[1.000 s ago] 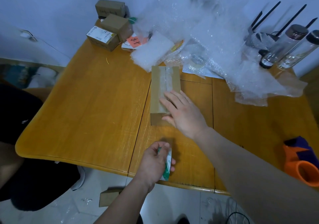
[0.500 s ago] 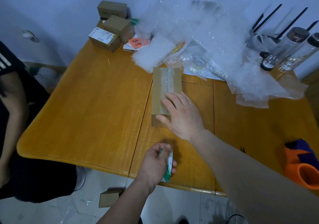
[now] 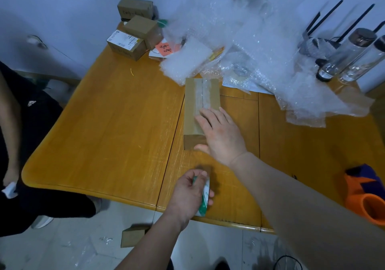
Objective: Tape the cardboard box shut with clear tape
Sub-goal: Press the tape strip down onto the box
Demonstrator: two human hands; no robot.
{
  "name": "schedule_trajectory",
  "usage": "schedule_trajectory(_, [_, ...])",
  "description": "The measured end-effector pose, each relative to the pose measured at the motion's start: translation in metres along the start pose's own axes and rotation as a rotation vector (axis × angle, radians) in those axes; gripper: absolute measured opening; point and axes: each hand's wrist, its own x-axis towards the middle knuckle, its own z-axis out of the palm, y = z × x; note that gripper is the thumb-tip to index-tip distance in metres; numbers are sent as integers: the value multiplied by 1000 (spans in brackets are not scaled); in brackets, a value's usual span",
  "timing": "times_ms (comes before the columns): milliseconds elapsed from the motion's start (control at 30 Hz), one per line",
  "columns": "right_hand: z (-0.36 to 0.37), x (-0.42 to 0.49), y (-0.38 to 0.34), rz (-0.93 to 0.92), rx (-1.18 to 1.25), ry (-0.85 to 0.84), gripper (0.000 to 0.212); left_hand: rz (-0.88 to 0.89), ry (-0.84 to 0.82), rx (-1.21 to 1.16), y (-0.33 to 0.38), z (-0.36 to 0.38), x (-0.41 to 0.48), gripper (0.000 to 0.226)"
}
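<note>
At six o'clock the left hand (image 3: 190, 194) curls around one green-and-white tape roll (image 3: 203, 199). Just beyond, the right hand (image 3: 220, 133) lies flat, fingers together, on one long cardboard box (image 3: 194, 107) mid-table, clear tape (image 3: 203, 94) along its top. At eleven o'clock, three small boxes (image 3: 135, 34); at two o'clock, two glass bottles (image 3: 352, 55).

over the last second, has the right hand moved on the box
Yes, slightly. The right hand slid toward the near end of the box, so more of the taped top shows beyond its fingertips.
</note>
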Motion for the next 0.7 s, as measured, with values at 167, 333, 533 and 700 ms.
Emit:
schedule_trajectory(167, [-3, -3, 20, -85, 121, -6, 62, -5, 2, 5, 1, 1, 0, 22])
schedule_trajectory(333, [2, -4, 27, -136, 69, -19, 67, -1, 9, 15, 1, 2, -1, 26])
schedule_trajectory(533, [3, -6, 25, -127, 17, -61, 97, -7, 9, 10, -1, 1, 2, 24])
schedule_trajectory(700, [0, -6, 19, -88, 37, -21, 84, -4, 7, -5, -2, 1, 1, 24])
